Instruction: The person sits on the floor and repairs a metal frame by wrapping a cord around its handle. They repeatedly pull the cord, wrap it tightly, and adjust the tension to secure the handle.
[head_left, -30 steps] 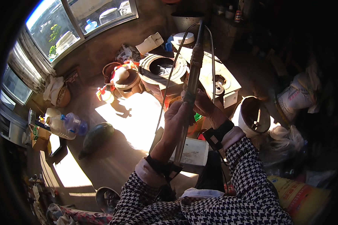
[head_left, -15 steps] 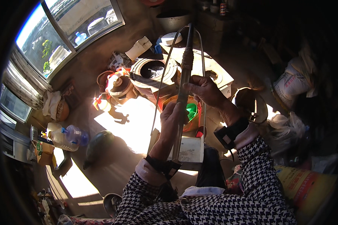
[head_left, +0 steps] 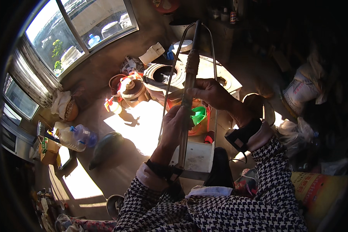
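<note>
In front of me a long tapered rod (head_left: 191,63), dark at its far tip and ridged as if wrapped along part of its length, stands inside a narrow arched metal frame (head_left: 214,50). My left hand (head_left: 175,124) is closed around the rod's lower part. Higher up, my right hand (head_left: 212,94) pinches it between thumb and fingers. Below the hands, a pale flat panel (head_left: 199,156) lies between the frame's lower ends. Behind the rod, a green object (head_left: 198,115) shows inside a reddish-orange container (head_left: 202,127). How the rod joins the frame cannot be made out.
A round-topped stove (head_left: 152,79) stands ahead. To its left sits a lidded clay pot (head_left: 131,89). Plastic jugs (head_left: 83,136) and a large dark green gourd (head_left: 106,150) lie farther left. On the right are a white sack (head_left: 299,92) and a yellow sack (head_left: 317,189).
The view has shifted a little, so the room's contents sit farther right in the picture. Both hands keep nearly the same places on the rod.
</note>
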